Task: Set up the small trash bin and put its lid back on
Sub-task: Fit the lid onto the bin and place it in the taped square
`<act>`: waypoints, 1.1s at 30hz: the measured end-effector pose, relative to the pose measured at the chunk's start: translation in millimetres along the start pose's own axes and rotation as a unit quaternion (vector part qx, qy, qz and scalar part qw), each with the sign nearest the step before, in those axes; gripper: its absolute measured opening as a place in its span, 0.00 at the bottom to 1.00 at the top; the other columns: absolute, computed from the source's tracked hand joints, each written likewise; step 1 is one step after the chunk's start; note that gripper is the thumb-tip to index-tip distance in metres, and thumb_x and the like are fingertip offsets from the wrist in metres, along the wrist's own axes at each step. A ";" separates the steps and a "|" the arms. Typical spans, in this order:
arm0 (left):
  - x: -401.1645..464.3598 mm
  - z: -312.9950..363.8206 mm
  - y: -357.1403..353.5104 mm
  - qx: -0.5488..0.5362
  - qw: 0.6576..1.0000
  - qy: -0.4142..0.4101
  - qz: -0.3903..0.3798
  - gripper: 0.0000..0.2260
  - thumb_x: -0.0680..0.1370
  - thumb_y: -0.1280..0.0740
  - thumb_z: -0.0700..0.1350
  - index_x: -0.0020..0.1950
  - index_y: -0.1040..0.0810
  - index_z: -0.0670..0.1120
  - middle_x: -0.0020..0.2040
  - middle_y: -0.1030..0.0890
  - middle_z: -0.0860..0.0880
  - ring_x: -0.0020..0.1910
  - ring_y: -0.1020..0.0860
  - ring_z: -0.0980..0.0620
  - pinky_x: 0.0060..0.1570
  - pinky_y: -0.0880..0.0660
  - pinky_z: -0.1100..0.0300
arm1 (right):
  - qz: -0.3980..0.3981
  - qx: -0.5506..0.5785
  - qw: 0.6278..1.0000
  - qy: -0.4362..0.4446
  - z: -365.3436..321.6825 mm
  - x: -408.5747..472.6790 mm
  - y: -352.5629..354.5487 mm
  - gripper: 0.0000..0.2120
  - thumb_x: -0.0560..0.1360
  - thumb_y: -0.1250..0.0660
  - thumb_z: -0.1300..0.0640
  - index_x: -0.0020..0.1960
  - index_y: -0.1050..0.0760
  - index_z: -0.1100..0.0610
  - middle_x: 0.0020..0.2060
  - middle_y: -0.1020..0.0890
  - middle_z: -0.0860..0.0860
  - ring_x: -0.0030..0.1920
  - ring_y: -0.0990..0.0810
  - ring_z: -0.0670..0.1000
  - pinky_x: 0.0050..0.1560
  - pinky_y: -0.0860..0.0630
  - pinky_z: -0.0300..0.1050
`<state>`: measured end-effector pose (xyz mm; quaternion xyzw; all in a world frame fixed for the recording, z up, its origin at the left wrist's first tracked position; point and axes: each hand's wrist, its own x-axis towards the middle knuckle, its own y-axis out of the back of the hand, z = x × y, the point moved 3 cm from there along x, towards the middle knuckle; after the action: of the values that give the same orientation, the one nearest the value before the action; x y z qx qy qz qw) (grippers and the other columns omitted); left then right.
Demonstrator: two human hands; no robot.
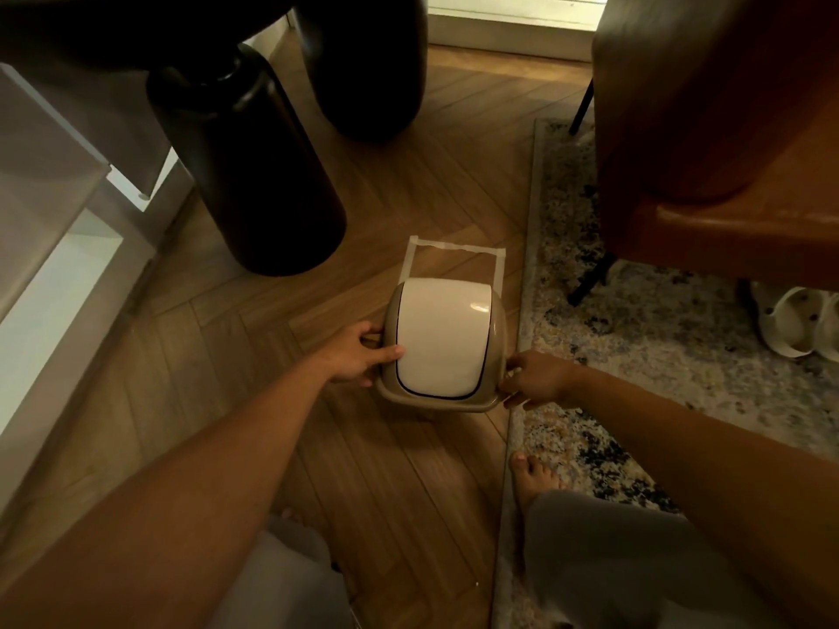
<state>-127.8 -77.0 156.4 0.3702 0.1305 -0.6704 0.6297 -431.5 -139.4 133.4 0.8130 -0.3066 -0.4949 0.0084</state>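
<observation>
A small trash bin stands on the wooden floor, seen from above, so only its lid shows. The lid has a beige frame [497,329] and a white swing flap [438,338]; the bin body below is hidden. My left hand [361,356] grips the lid's left edge, thumb lying on the flap's rim. My right hand [533,379] holds the lid's right edge near the front corner. Just behind the bin, a rectangle of white tape [454,247] marks the floor.
A black cylindrical table leg [254,174] stands to the left behind the bin, with a second dark leg [367,65] farther back. A patterned rug [635,356] lies to the right under a brown chair [726,129]. White clogs [799,324] sit at the right. My bare foot [533,478] rests on the rug edge.
</observation>
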 end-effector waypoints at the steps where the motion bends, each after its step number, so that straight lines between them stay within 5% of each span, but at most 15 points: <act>1: -0.5 -0.4 0.3 -0.003 1.000 0.002 -0.001 0.33 0.75 0.25 0.51 0.77 0.34 0.48 0.64 0.25 0.50 0.61 0.22 0.46 0.56 0.19 0.42 | -0.001 -0.005 1.000 0.001 0.0 0.5 -2.0 0.11 0.80 0.32 0.58 0.60 0.28 0.50 0.47 0.13 0.49 0.47 0.13 0.47 0.45 0.18 0.45; 9: 1.9 -3.0 -1.9 0.001 1.000 0.001 0.000 0.34 0.75 0.26 0.52 0.78 0.35 0.48 0.63 0.25 0.51 0.58 0.21 0.48 0.49 0.17 0.48 | 0.027 -0.020 0.999 0.005 -3.1 -1.0 -6.3 0.07 0.85 0.42 0.56 0.51 0.26 0.50 0.46 0.15 0.50 0.45 0.13 0.48 0.42 0.19 0.45; 14: 5.8 -11.2 -2.8 -0.004 1.000 0.000 0.002 0.35 0.74 0.25 0.53 0.77 0.35 0.49 0.68 0.25 0.48 0.58 0.20 0.47 0.40 0.17 0.55 | 0.050 0.019 0.999 -0.007 2.1 2.9 -12.4 0.12 0.87 0.46 0.53 0.58 0.25 0.56 0.46 0.15 0.54 0.43 0.13 0.51 0.42 0.20 0.47; 17: 8.5 -13.7 -2.2 0.005 1.000 -0.007 0.000 0.35 0.74 0.26 0.55 0.77 0.34 0.49 0.69 0.25 0.48 0.59 0.20 0.47 0.44 0.17 0.52 | 0.040 0.020 0.999 -0.012 7.6 3.7 -8.3 0.16 0.87 0.45 0.49 0.62 0.24 0.56 0.48 0.14 0.52 0.47 0.13 0.51 0.43 0.20 0.47; 21: 7.0 -11.7 2.1 0.059 0.997 -0.043 0.003 0.40 0.69 0.29 0.67 0.77 0.32 0.50 0.73 0.26 0.50 0.65 0.26 0.52 0.54 0.25 0.60 | 0.070 0.037 0.997 -0.003 5.5 10.1 0.5 0.12 0.85 0.39 0.51 0.66 0.29 0.53 0.59 0.18 0.54 0.49 0.15 0.54 0.40 0.21 0.47; 24: 4.1 1.3 0.8 0.048 0.996 -0.065 0.024 0.47 0.66 0.39 0.78 0.77 0.32 0.53 0.73 0.27 0.51 0.68 0.28 0.53 0.51 0.32 0.65 | 0.173 0.038 0.981 0.074 -11.9 13.0 14.8 0.21 0.86 0.42 0.51 0.75 0.30 0.60 0.66 0.20 0.59 0.60 0.19 0.60 0.54 0.21 0.53; 27: 8.4 17.9 -2.5 0.024 0.993 -0.096 0.069 0.39 0.74 0.44 0.73 0.80 0.38 0.55 0.77 0.31 0.49 0.72 0.32 0.50 0.61 0.34 0.56 | 0.245 0.063 0.958 0.136 -32.0 1.4 22.7 0.27 0.87 0.47 0.44 0.82 0.39 0.57 0.77 0.30 0.56 0.75 0.31 0.57 0.69 0.35 0.46; 30: 11.8 32.0 -9.3 0.031 0.987 -0.134 0.082 0.28 0.81 0.44 0.64 0.81 0.41 0.58 0.77 0.32 0.49 0.72 0.32 0.50 0.63 0.31 0.52 | 0.262 0.061 0.947 0.175 -46.1 -6.6 20.9 0.30 0.86 0.48 0.41 0.84 0.44 0.54 0.80 0.35 0.53 0.79 0.37 0.54 0.73 0.40 0.45; 33: 12.9 36.3 -13.7 0.054 0.983 -0.145 0.100 0.24 0.84 0.44 0.58 0.80 0.40 0.57 0.78 0.33 0.49 0.75 0.33 0.47 0.70 0.32 0.45 | 0.248 0.034 0.942 0.224 -57.5 -11.1 15.0 0.25 0.87 0.48 0.44 0.80 0.37 0.55 0.74 0.27 0.53 0.74 0.30 0.55 0.64 0.35 0.42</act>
<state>-151.9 -107.6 169.0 0.3139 -0.0363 -0.6566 0.6849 -395.9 -162.7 176.3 0.8009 -0.5054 -0.2719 0.1711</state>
